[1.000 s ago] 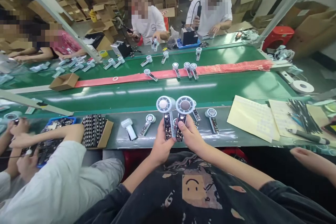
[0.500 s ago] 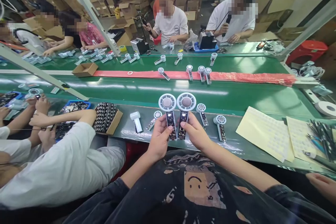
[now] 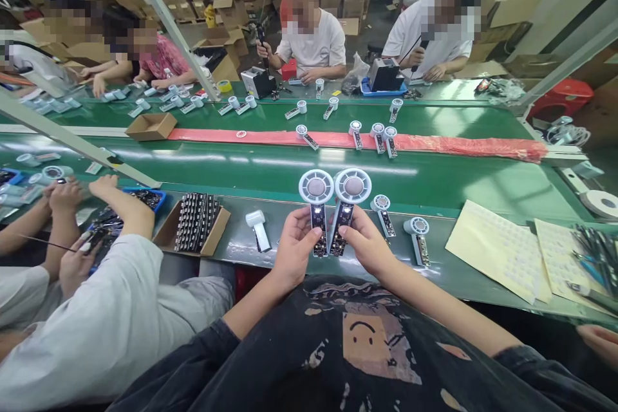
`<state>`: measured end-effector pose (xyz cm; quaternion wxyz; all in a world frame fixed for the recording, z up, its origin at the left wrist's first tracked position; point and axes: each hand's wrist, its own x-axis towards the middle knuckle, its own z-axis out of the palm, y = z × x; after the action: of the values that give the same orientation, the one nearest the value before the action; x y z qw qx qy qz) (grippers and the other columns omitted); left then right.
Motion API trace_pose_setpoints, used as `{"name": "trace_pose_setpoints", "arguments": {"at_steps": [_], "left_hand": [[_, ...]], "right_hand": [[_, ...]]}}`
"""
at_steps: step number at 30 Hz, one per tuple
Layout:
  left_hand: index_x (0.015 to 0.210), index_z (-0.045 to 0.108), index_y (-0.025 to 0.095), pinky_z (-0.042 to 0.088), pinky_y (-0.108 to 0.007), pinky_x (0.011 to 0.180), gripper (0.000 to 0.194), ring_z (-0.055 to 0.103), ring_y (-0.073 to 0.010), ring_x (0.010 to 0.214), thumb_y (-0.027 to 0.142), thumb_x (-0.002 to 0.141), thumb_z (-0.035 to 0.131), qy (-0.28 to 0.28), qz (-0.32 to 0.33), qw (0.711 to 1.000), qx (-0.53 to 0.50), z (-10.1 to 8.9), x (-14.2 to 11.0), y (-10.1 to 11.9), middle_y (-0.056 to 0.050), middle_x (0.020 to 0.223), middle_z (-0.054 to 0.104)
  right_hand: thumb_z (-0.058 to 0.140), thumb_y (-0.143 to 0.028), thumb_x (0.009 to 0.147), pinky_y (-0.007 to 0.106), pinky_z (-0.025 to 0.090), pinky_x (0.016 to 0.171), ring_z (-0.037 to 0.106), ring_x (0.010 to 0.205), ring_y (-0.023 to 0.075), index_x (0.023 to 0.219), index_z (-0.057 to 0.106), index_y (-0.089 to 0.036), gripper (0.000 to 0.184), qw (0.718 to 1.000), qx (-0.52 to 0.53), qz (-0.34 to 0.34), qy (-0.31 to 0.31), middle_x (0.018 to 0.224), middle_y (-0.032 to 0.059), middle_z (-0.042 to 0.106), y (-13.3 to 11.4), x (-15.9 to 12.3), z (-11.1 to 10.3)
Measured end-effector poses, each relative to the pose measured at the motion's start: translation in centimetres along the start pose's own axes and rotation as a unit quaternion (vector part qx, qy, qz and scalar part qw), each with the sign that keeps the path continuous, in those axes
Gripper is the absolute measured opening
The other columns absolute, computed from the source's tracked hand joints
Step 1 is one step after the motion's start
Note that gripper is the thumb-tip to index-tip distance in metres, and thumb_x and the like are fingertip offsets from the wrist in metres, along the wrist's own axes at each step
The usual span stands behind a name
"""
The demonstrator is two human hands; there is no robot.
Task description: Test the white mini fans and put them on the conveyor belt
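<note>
My left hand (image 3: 295, 243) is closed on a handheld fan (image 3: 316, 187) whose handle is uncovered, showing a dark circuit board with a small white light. A second, matching fan (image 3: 353, 186) is in my right hand (image 3: 371, 246), with my thumb on its board. Both fans stand upright side by side, their round grilles facing me and their rims about touching. Just right of them, a fan (image 3: 381, 203) and another fan (image 3: 418, 226) lie on the bench with boards showing. To the left rests a pale fan (image 3: 257, 222), grille turned away.
A cardboard box of circuit boards (image 3: 212, 232) stands at left, beside a co-worker's arm (image 3: 130, 212). Paper sheets (image 3: 497, 251) and dark tools (image 3: 591, 254) lie at right. Beyond is a green conveyor (image 3: 270, 170) with a red strip (image 3: 217, 135) and several fans. People sit opposite.
Both fans remain in my hands, and the right one now leans a little more to the right. The co-worker's arm at left has drawn back from the box of boards. My view has shifted slightly.
</note>
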<state>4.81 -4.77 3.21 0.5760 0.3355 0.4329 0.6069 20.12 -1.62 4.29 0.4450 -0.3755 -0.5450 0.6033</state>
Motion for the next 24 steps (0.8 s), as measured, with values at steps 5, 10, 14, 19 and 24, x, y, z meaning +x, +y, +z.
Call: {"name": "trace_pose_setpoints", "arguments": {"at_steps": [5, 10, 14, 19, 24], "left_hand": [[0.114, 0.058, 0.024, 0.053, -0.04, 0.095, 0.054, 0.069, -0.0229, 0.104, 0.044, 0.072, 0.084, -0.024, -0.012, 1.0, -0.014, -1.2, 1.1, 0.7, -0.008, 0.122, 0.07], [0.113, 0.058, 0.024, 0.051, -0.041, 0.099, 0.053, 0.068, -0.0231, 0.108, 0.046, 0.072, 0.084, -0.049, -0.024, 0.998, -0.024, -2.6, 2.6, 1.3, -0.009, 0.126, 0.07], [0.113, 0.058, 0.023, 0.051, -0.039, 0.098, 0.054, 0.068, -0.0223, 0.107, 0.046, 0.071, 0.085, -0.075, -0.038, 0.996, -0.031, -3.5, 4.0, 1.4, -0.009, 0.124, 0.07], [0.109, 0.059, 0.022, 0.052, -0.035, 0.091, 0.056, 0.07, -0.0194, 0.099, 0.044, 0.068, 0.089, -0.108, -0.056, 0.991, -0.049, -3.9, 5.3, 1.5, -0.008, 0.117, 0.073], [0.107, 0.06, 0.024, 0.051, -0.033, 0.093, 0.054, 0.07, -0.0187, 0.101, 0.043, 0.066, 0.091, -0.143, -0.061, 0.986, -0.057, -3.8, 6.2, 1.6, -0.006, 0.115, 0.074]], "right_hand": [[0.068, -0.045, 0.078, 0.043, 0.052, 0.094, 0.065, 0.099, 0.0248, 0.115, 0.056, -0.023, 0.044, 1.0, 0.023, 0.006, 0.012, 0.104, 0.0051, 0.07, 0.0, 0.8, 1.2], [0.077, -0.053, 0.075, 0.043, 0.05, 0.101, 0.063, 0.11, 0.026, 0.122, 0.054, -0.024, 0.059, 0.999, 0.023, 0.022, 0.039, 0.118, 0.0077, 0.068, 0.3, 1.7, 2.8], [0.077, -0.055, 0.077, 0.042, 0.05, 0.102, 0.062, 0.111, 0.025, 0.119, 0.057, -0.026, 0.055, 0.998, 0.027, 0.029, 0.055, 0.117, 0.0068, 0.069, 0.0, 2.3, 3.7], [0.078, -0.047, 0.077, 0.041, 0.051, 0.098, 0.063, 0.106, 0.0237, 0.115, 0.059, -0.025, 0.048, 0.994, 0.033, 0.03, 0.104, 0.111, 0.0049, 0.071, -0.7, 2.6, 4.4], [0.077, -0.04, 0.077, 0.041, 0.052, 0.097, 0.064, 0.104, 0.0233, 0.114, 0.061, -0.026, 0.043, 0.986, 0.033, 0.011, 0.163, 0.111, 0.004, 0.072, -0.8, 2.2, 5.1]]}}
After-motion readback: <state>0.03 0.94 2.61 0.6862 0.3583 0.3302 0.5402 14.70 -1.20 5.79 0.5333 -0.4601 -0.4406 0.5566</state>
